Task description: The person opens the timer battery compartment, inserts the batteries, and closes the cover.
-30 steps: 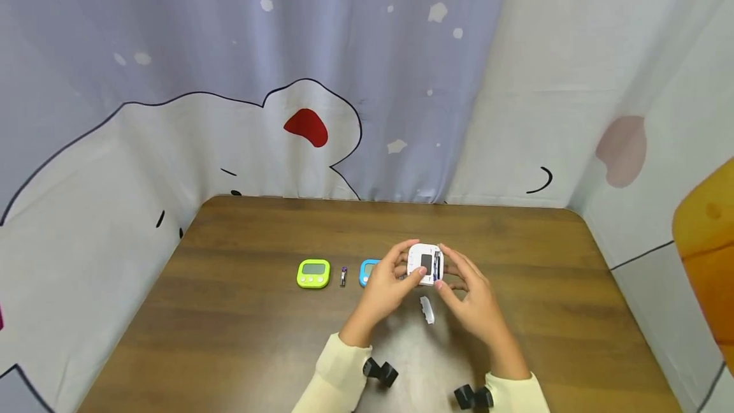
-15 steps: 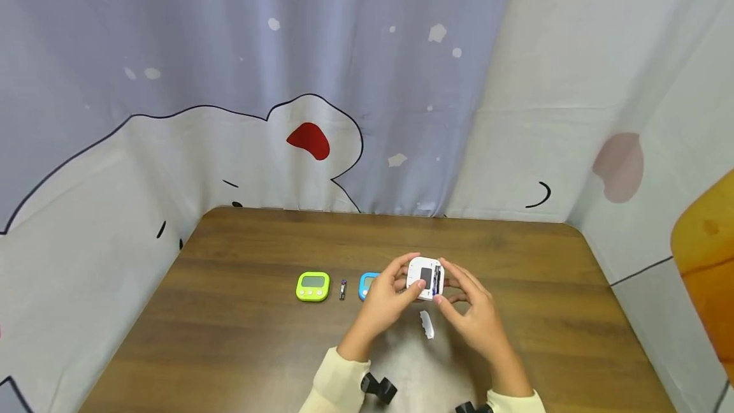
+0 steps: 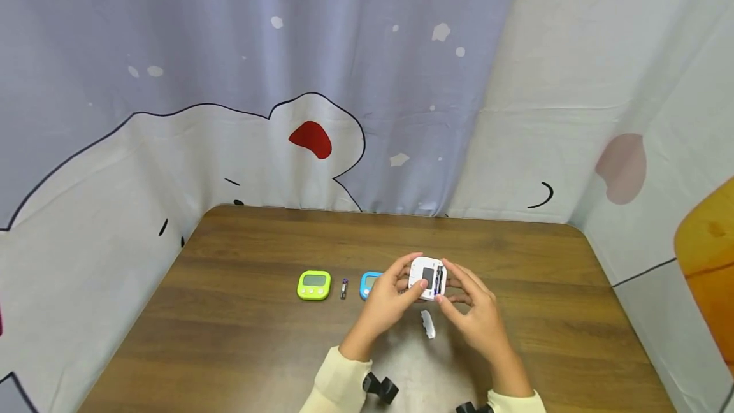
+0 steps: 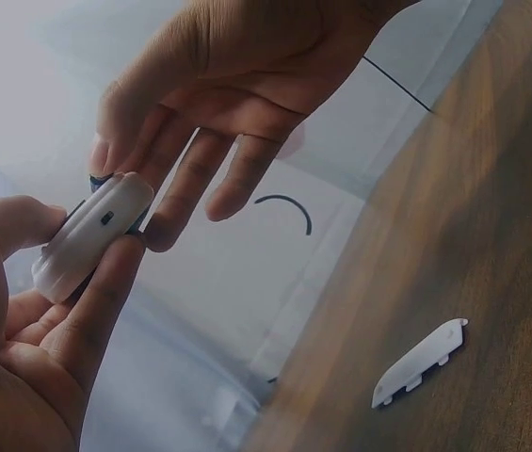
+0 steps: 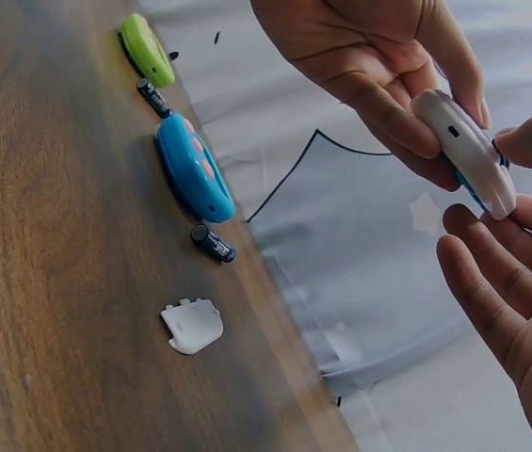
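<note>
A white digital timer [image 3: 420,266] is held up over the table, its back with the uncovered battery slot facing the head camera. My left hand [image 3: 388,295] grips its left side, thumb on the back and fingers underneath. At the other side, my right hand [image 3: 476,311] pinches the slot edge; the thumb sits at the near end of a battery [image 3: 439,279] lying in the slot. In the right wrist view the thumb presses at a dark battery end, while other fingers are spread below. The white battery cover [image 3: 428,324] lies on the table beneath the hands.
To the left stand a lime-green timer [image 3: 314,285], a loose battery [image 3: 344,289] and a blue timer [image 3: 369,284], partly behind the left hand. Another battery [image 5: 213,243] lies beyond the blue timer in the right wrist view. A patterned curtain [image 3: 401,81] borders the wooden table [image 3: 241,336].
The head view has tilted up, so everything appears lower in it than a second ago. Both hands keep hold of the white timer, with barely any finger movement.
</note>
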Action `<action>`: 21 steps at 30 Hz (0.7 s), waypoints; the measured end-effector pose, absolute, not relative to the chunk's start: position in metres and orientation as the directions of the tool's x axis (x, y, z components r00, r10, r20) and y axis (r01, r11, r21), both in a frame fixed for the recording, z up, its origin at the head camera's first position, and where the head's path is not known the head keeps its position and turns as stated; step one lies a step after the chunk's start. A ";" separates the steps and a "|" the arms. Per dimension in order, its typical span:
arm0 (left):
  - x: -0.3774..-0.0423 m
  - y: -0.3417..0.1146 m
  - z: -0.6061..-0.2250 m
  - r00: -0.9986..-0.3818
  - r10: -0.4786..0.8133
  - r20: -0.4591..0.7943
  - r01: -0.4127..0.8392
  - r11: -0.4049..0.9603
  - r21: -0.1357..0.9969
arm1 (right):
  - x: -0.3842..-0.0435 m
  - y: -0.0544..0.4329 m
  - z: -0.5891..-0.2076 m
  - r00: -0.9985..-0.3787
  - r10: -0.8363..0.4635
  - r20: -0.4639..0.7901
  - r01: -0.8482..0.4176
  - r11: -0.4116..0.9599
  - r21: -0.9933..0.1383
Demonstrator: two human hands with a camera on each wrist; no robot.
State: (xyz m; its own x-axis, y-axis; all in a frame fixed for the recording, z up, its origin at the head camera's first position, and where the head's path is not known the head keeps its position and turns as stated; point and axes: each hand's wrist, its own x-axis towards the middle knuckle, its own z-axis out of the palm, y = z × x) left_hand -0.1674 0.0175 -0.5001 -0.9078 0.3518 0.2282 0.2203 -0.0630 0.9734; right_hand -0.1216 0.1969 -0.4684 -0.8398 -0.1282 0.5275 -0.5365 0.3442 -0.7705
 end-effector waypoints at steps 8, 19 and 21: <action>-0.170 0.017 -0.503 -0.905 0.342 0.254 0.251 -0.054 0.967 | -0.122 0.197 -0.468 -0.836 -0.137 0.531 -0.541 0.368 -0.756; -0.171 0.017 -0.504 -0.914 0.327 0.242 0.242 -0.042 0.969 | -0.123 0.195 -0.470 -0.847 -0.144 0.511 -0.529 0.302 -0.793; -0.171 0.017 -0.505 -0.915 0.322 0.242 0.243 -0.037 0.969 | -0.124 0.194 -0.472 -0.848 -0.147 0.509 -0.529 0.291 -0.797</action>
